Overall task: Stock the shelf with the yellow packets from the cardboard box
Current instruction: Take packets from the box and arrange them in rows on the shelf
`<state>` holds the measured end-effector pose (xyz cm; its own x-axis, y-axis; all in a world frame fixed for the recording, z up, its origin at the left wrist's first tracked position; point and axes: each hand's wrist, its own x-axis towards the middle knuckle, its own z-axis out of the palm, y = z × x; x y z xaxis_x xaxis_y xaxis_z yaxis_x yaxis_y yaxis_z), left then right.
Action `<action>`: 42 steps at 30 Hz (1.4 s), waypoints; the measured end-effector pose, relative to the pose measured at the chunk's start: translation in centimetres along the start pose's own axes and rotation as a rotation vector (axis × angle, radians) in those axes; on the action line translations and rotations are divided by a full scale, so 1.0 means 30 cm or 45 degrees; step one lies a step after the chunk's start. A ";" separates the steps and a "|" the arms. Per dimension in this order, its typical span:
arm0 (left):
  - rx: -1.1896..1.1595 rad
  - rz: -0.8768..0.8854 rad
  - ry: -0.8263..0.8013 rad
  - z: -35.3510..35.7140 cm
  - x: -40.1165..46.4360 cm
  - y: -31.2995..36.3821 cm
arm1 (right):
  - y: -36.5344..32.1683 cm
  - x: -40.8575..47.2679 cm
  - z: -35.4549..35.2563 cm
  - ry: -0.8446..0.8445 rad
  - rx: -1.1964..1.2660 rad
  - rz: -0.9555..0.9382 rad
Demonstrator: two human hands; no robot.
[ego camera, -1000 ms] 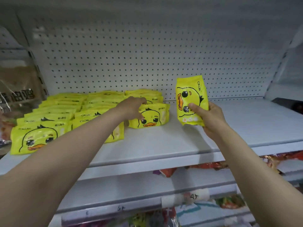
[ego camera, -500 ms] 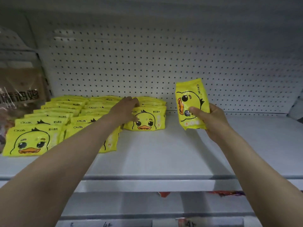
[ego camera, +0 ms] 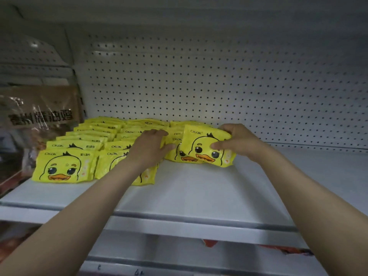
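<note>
Overhead, a white pegboard wall (ego camera: 219,80) backed the white shelf (ego camera: 199,196). Rows of yellow packets (ego camera: 89,148) filled the shelf's back left part, running toward its front edge. A brown bag (ego camera: 39,116) stood past the left edge. The right hand (ego camera: 239,142) gripped one yellow duck packet (ego camera: 207,148), thumb curled on its face, tilted against the right-most row near the back. The left hand (ego camera: 151,148) rested on the stacked packets just beside it, fingers fairly straight.
</note>
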<state>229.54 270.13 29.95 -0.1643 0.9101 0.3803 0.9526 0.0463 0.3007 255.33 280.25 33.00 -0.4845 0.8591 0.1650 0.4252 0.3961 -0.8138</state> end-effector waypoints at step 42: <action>0.204 0.138 -0.035 -0.032 -0.092 -0.082 | -0.194 -0.040 0.319 0.242 -1.206 0.051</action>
<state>227.40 267.10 29.00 -0.0538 0.9242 0.3780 0.9932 0.0105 0.1156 246.12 273.81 32.19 -0.3602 0.8827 0.3019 0.9190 0.3913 -0.0474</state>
